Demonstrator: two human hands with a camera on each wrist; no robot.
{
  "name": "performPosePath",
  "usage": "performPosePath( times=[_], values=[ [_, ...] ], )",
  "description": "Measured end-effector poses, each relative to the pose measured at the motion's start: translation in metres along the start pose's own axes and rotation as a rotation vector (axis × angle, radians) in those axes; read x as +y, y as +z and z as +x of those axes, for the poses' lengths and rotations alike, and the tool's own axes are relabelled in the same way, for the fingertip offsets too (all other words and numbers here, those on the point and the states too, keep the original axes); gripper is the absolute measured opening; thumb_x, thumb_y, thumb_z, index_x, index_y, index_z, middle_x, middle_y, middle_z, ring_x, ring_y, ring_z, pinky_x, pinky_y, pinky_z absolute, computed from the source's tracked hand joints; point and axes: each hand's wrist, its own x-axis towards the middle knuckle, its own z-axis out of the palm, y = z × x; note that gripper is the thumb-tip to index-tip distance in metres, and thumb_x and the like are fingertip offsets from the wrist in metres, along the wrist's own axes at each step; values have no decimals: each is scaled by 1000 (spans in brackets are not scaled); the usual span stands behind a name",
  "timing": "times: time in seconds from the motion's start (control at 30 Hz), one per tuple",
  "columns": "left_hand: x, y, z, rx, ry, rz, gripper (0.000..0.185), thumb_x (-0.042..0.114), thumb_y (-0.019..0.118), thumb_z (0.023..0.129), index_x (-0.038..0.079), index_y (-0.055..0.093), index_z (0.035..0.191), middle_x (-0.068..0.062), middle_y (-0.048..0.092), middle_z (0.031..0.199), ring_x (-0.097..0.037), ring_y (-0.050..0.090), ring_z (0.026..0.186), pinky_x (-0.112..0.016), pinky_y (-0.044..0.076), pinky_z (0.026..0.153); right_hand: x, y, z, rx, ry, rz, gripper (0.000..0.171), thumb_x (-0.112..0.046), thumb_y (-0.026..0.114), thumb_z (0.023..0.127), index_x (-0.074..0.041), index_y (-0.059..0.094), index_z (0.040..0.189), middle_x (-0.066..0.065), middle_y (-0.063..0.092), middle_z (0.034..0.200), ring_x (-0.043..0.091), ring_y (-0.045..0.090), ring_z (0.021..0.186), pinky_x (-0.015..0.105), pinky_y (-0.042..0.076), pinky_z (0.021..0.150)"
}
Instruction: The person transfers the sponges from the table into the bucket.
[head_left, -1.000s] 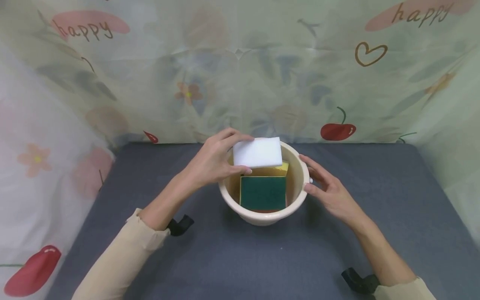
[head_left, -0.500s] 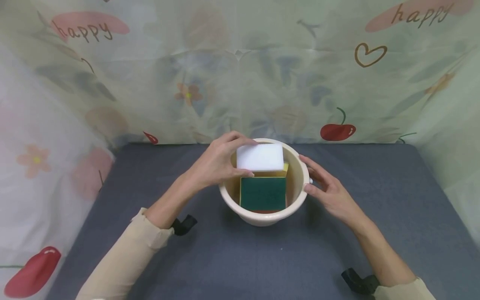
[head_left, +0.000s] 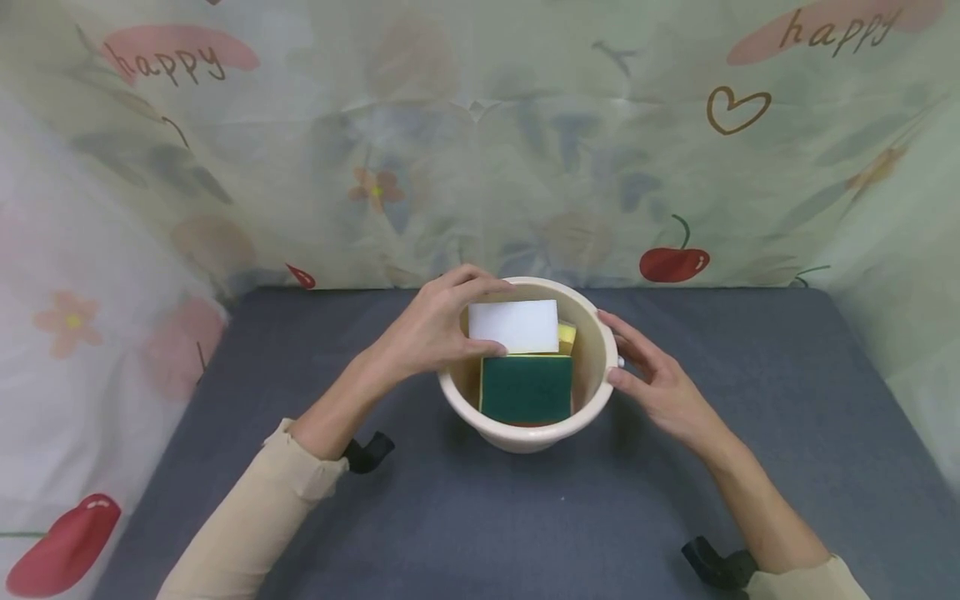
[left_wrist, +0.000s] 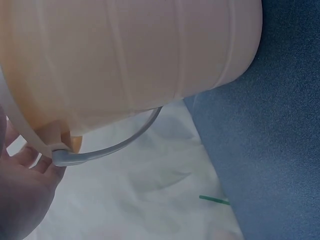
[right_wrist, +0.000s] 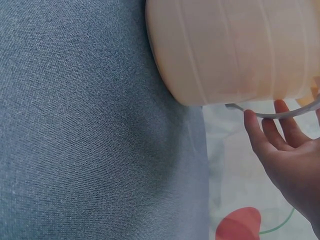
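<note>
A cream plastic bucket [head_left: 596, 367] stands mid-table; its outer wall fills the left wrist view [left_wrist: 130, 60] and the right wrist view [right_wrist: 235, 50]. Inside lie a green-topped sponge [head_left: 526, 388] and a yellow sponge [head_left: 566, 335]. My left hand [head_left: 431, 329] pinches a white sponge [head_left: 513, 326] by its left end, just inside the bucket's far rim. My right hand [head_left: 656, 379] lies with straight fingers against the bucket's right side, by the thin handle [right_wrist: 260, 113].
The grey cloth tabletop [head_left: 375, 517] stretches on all sides of the bucket. A printed floral curtain [head_left: 480, 150] closes off the back and both sides. Black straps sit at both wrists [head_left: 367, 452].
My left hand has lowered the white sponge from above the rim down into the bucket's mouth. The right hand and the bucket have stayed put.
</note>
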Motion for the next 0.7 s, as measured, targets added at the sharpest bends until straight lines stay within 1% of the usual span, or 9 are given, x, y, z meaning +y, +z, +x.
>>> performPosePath(
  times=[0.1,0.2,0.33,0.4,0.47,0.53,0.57,0.63,0.7],
  values=[
    [-1,0,-1,5,4,2,67,30,91,72,13,64,132,-5,57,125,-24,58,110,-36,53,84,0,0,1,-1,1,2,69,-21,65,97,-37,32,155,6,39,154,34,34,141,69,31,106],
    [-2,-1,-2,18,13,7,64,29,89,74,13,65,131,-4,58,125,-22,58,110,-35,52,85,0,0,1,-3,6,2,68,-21,65,97,-37,32,155,5,38,155,34,33,141,69,31,106],
    [-4,-3,-4,37,32,13,60,29,87,77,12,65,130,-4,59,126,-19,56,114,-37,51,90,-2,-2,2,-11,18,-4,68,-23,65,98,-38,31,155,4,37,156,34,34,141,65,34,106],
    [-5,-4,-6,40,38,15,58,30,86,79,12,65,130,-4,59,127,-19,55,117,-40,49,93,-2,-3,2,-16,20,-14,68,-24,64,98,-38,31,155,4,38,155,31,36,140,59,39,105],
    [-7,-4,-8,42,39,15,57,31,85,80,12,65,130,-3,58,129,-19,54,119,-40,48,95,-3,-5,1,-24,18,-30,67,-24,64,99,-39,31,155,3,40,153,28,38,139,46,45,104],
    [-8,-5,-11,46,37,8,56,31,83,82,13,64,131,-2,58,131,-18,53,121,-40,48,95,-4,-7,0,-36,6,-49,67,-23,62,100,-41,29,155,1,40,153,25,39,138,34,46,102],
    [-9,-6,-13,48,36,1,55,31,82,83,13,64,132,-2,57,132,-18,53,122,-41,47,96,-4,-7,0,-42,-5,-64,67,-23,60,100,-41,28,155,0,39,154,24,39,138,33,45,102],
    [-10,-7,-16,55,31,-15,54,30,81,84,14,63,132,0,56,134,-17,52,123,-40,47,96,-5,-8,-2,-52,-26,-92,65,-22,57,102,-41,25,156,-2,34,158,24,37,140,37,45,104],
    [-11,-8,-20,59,25,-31,54,30,80,85,15,63,134,1,55,137,-17,51,125,-41,47,97,-5,-9,-4,-58,-40,-114,64,-23,53,104,-40,23,157,-3,29,161,25,34,142,49,41,106]
  ],
)
